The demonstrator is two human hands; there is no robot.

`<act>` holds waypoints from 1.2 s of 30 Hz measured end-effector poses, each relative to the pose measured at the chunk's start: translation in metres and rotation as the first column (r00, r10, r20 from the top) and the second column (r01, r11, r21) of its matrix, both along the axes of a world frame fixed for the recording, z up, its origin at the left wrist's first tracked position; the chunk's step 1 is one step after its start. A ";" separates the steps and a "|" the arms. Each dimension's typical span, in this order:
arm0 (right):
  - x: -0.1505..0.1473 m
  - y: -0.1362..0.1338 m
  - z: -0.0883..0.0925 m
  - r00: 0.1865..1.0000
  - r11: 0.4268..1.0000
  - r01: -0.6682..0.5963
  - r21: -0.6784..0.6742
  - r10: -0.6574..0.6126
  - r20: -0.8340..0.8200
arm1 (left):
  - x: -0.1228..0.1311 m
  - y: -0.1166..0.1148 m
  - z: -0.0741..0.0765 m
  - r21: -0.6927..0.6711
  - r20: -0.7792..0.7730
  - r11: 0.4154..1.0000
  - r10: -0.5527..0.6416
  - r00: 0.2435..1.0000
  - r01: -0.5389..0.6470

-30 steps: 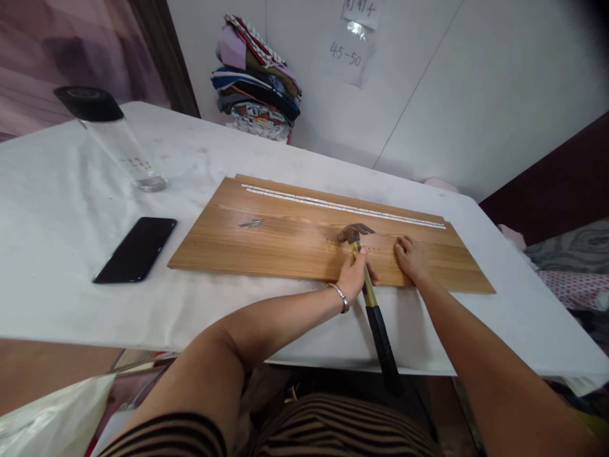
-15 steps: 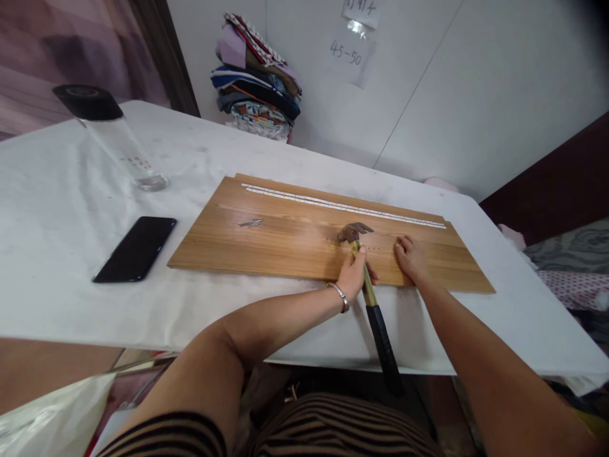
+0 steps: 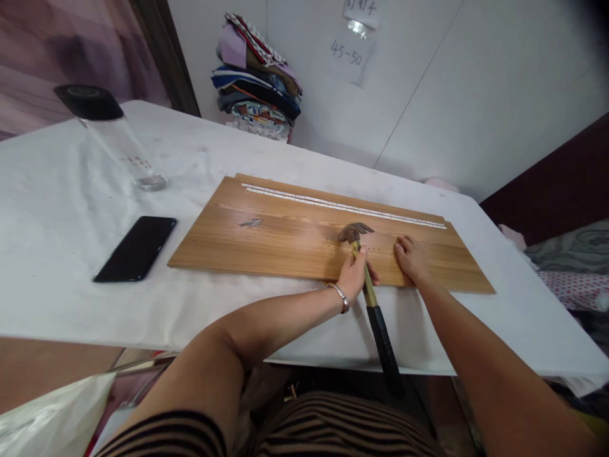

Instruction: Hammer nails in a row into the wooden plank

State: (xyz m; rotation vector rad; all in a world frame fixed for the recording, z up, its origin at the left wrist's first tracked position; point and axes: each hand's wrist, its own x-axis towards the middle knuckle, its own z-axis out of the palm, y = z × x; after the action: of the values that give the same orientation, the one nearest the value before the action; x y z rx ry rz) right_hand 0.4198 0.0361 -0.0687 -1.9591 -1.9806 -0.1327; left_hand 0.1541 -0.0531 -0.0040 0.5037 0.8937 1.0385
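A claw hammer with a rusty head, a yellowish shaft and a black grip is in my left hand, whose fingers wrap the shaft just below the head. The hammer's head hangs over the middle of a wooden board, and its grip reaches past the table edge towards me. My right hand rests on the board to the right, fingers curled in and no object showing in them. Between the hands runs a row of small dark dots, too small to identify. Several loose nails lie on the board's left part.
Two white measuring strips run along the board's far side. A black phone and a clear bottle with a black lid are on the white-covered table at left. Folded clothes are stacked against the wall.
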 end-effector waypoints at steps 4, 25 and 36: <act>-0.004 -0.001 0.002 0.997 0.998 0.055 -0.010 -0.055 -0.055 | -0.001 0.000 0.003 -0.014 -0.003 1.000 0.025 1.000 -0.025; -0.006 -0.003 0.004 0.996 0.998 0.062 -0.013 -0.063 -0.059 | -0.001 0.000 0.002 -0.022 0.010 1.000 0.009 1.000 -0.009; -0.007 -0.004 0.006 0.996 0.999 0.041 0.002 -0.041 -0.074 | -0.001 0.004 -0.001 -0.005 0.003 1.000 0.013 1.000 -0.013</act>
State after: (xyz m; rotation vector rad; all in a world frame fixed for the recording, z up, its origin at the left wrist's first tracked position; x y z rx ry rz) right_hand 0.4132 0.0320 -0.0627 -1.9737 -1.8930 -0.0725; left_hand 0.1533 -0.0488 -0.0047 0.4927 0.8974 1.0490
